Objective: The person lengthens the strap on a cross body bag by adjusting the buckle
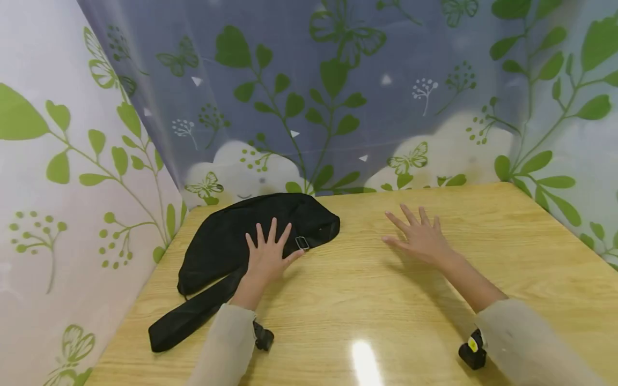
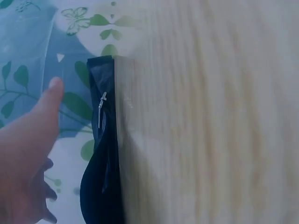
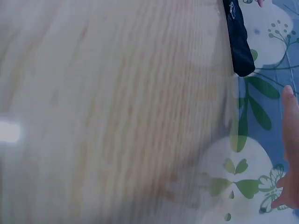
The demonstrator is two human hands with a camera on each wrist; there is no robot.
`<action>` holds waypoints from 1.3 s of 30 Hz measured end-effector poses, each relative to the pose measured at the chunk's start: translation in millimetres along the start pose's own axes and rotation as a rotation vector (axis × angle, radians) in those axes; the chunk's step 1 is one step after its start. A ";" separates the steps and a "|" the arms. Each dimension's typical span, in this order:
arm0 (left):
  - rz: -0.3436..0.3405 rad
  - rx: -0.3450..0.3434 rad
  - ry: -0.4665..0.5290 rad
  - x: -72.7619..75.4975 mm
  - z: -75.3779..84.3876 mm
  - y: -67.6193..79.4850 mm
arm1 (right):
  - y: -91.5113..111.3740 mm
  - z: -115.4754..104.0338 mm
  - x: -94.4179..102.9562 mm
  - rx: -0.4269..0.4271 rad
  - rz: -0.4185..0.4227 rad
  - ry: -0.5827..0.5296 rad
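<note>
A black fabric bag (image 1: 222, 236) with a wide strap (image 1: 185, 319) lies on the left half of the wooden table (image 1: 338, 300). Its small metal buckle (image 1: 301, 243) shows at the right end, and again as a buckle (image 2: 101, 109) in the left wrist view. Over the bag's front side my left hand (image 1: 267, 254) spreads its fingers, overlapping the bag in the head view and holding nothing. In the left wrist view that hand stands apart from the bag, above it. To the right, my right hand (image 1: 422, 241) hovers above bare wood with fingers spread, its shadow on the table below.
A printed cloth (image 1: 299, 107) with leaves and butterflies hangs behind the table and along both sides. Small black devices are strapped at the left wrist (image 1: 263, 338) and right wrist (image 1: 472, 351). A bright light reflection (image 1: 364, 362) lies on the front of the tabletop.
</note>
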State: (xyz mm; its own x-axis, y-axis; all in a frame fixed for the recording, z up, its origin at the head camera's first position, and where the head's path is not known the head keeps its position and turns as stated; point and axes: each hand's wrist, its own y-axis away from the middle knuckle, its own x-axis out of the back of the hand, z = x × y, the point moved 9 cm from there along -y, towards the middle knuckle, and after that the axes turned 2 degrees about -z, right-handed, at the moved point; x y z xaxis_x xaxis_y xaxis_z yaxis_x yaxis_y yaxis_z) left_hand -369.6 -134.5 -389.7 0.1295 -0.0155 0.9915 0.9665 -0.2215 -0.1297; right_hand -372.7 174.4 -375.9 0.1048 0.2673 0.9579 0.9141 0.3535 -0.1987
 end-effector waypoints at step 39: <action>-0.136 0.418 0.016 -43.2 -131.9 68.5 | -82.1 -88.7 -75.4 0.171 -0.003 -0.066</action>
State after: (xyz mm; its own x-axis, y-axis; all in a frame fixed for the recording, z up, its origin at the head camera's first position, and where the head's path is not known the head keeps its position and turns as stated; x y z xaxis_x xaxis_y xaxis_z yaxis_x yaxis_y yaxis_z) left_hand -338.3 -277.6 -439.6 -0.0052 -0.0292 0.9996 0.9816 0.1906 0.0106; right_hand -420.9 45.7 -413.4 0.0709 0.3226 0.9439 0.8337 0.5004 -0.2336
